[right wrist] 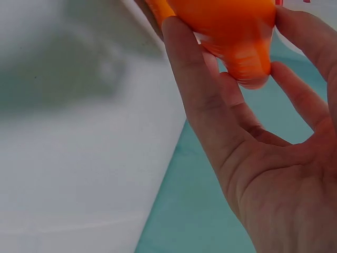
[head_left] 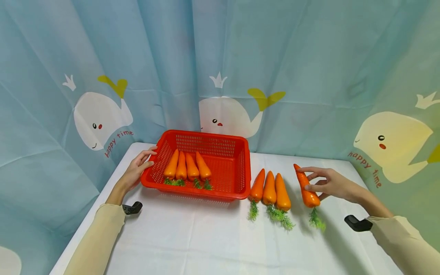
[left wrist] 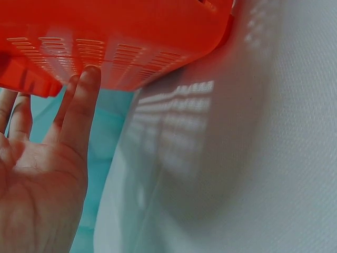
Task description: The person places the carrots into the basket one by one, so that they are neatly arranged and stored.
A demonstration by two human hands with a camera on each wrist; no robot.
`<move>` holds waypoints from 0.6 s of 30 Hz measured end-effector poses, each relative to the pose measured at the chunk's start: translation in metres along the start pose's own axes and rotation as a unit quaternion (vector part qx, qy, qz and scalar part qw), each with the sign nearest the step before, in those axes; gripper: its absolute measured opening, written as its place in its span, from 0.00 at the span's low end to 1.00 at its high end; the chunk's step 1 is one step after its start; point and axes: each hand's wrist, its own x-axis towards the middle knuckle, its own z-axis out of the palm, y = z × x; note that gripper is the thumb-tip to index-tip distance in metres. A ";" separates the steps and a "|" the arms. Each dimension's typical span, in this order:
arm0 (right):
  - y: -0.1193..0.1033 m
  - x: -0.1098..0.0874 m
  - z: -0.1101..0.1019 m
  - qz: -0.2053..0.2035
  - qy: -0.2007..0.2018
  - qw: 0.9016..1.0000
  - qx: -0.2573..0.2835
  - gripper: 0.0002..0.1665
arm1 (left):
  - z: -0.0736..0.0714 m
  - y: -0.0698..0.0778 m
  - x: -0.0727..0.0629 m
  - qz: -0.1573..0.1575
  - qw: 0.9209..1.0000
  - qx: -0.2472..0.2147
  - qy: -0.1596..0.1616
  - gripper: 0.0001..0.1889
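Note:
My right hand [head_left: 330, 184] pinches an orange toy carrot [head_left: 307, 193] between thumb and fingers, its tip pointing away and its green leafy top hanging toward me. In the right wrist view the fingertips press on the glossy carrot [right wrist: 231, 31] from both sides. My left hand [head_left: 136, 168] rests against the left side of a red plastic basket [head_left: 197, 193]; in the left wrist view its nearly straight fingers [left wrist: 84, 97] touch the slotted outer wall. Inside the basket, several carrots [head_left: 190, 168] lie side by side in its left half.
Three carrots [head_left: 269, 191] with green tops lie on the white tablecloth [head_left: 206, 236] between the basket and my right hand. Behind the table hangs a light blue curtain [head_left: 309, 57] printed with whales. Black wrist devices [head_left: 358, 223] are worn at both sleeves.

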 end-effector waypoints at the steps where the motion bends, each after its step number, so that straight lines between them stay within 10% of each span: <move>1: -0.001 0.000 0.000 -0.002 0.002 1.000 0.001 0.40 | 0.000 0.000 0.000 0.001 1.000 0.000 -0.001 0.16; 18: -0.004 0.003 -0.003 -0.009 -0.004 1.000 0.007 0.39 | 0.000 0.002 0.000 -0.003 1.000 0.015 0.001 0.17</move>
